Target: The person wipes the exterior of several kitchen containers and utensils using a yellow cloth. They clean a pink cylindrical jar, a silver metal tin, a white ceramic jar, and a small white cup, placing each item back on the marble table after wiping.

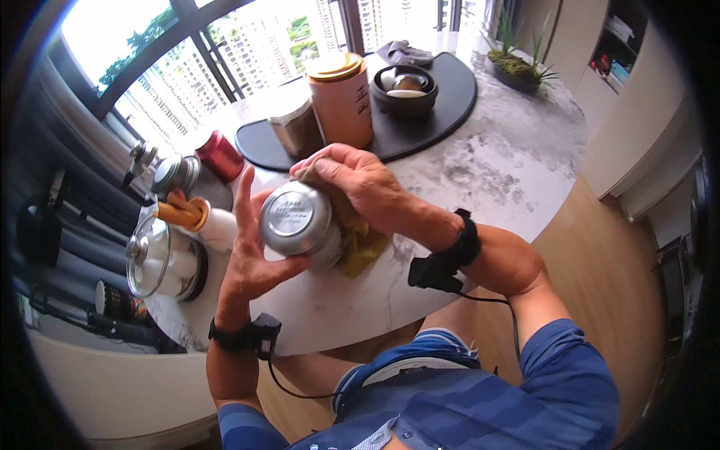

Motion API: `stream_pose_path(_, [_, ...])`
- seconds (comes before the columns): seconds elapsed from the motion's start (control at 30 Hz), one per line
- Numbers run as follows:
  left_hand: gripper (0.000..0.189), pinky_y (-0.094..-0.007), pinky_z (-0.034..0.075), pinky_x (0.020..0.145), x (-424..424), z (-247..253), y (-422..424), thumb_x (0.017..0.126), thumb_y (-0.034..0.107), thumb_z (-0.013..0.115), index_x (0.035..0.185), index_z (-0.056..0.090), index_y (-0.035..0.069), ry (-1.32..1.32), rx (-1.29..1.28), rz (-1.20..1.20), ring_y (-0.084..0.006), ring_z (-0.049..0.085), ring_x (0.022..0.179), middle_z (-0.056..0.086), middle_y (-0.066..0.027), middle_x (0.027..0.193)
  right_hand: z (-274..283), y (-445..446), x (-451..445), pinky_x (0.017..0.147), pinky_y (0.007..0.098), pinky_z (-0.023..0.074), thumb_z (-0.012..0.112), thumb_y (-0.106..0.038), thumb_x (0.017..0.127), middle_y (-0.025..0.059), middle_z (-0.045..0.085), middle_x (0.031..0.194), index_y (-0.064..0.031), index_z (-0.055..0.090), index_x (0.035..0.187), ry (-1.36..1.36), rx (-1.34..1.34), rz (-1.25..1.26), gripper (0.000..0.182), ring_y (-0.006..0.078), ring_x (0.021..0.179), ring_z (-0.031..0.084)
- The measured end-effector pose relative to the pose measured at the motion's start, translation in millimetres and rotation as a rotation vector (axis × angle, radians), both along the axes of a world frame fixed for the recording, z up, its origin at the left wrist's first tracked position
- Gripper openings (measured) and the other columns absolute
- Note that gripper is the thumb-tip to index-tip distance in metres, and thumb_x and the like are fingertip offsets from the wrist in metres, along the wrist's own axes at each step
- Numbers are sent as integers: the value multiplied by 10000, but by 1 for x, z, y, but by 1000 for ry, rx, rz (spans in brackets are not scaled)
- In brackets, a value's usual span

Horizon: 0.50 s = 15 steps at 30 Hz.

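Observation:
A silver metal canister (pixel 298 222) is tilted over the table with its rounded, embossed end facing up. My left hand (pixel 253 253) holds it from the left, thumb along its near side and fingers spread behind. A brown and yellowish-green cloth (pixel 363 244) lies against the canister's right side and hangs down toward the tabletop. My right hand (pixel 360 183) pinches the cloth's upper part at the canister's far edge. The canister's other end is hidden.
A marble-patterned table (pixel 478 174) carries a black tray (pixel 453 121) with a tall orange-pink canister (pixel 341 107), a metal tin (pixel 298 129) and a dark bowl (pixel 404 101). At left stand a red canister (pixel 220 156) and a glass jar (pixel 167 261) of white items. A potted plant (pixel 517 70) sits far right.

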State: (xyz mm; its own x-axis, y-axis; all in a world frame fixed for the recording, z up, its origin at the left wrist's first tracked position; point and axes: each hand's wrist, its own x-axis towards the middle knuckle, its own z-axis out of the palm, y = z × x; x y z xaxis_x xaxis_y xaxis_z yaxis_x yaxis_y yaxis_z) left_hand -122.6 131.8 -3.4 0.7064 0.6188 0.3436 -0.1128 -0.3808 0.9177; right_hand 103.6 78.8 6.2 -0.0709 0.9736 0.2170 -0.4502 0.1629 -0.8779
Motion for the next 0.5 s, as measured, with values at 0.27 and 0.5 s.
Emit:
stream_pose_path(0.27, [1385, -437, 368, 1184, -7, -4, 5, 656, 204, 940, 1662, -12, 176, 22, -6, 5, -280, 452, 1428, 436, -157, 1532, -5, 11, 0, 1068, 312, 478, 464, -169, 1102, 126, 678, 1258, 6, 655, 1187, -29, -15, -2, 272, 169, 1151, 634])
stream_pose_path(0.5, [1352, -431, 385, 1175, 0, -1, 1, 643, 123, 889, 1664, 4, 172, -22, -97, 29, -272, 502, 1387, 530, -139, 1440, -28, 18, -2, 1040, 301, 464, 466, -251, 1117, 79, 664, 1179, -6, 620, 1235, -316, -240, -24, 312, 131, 1091, 593])
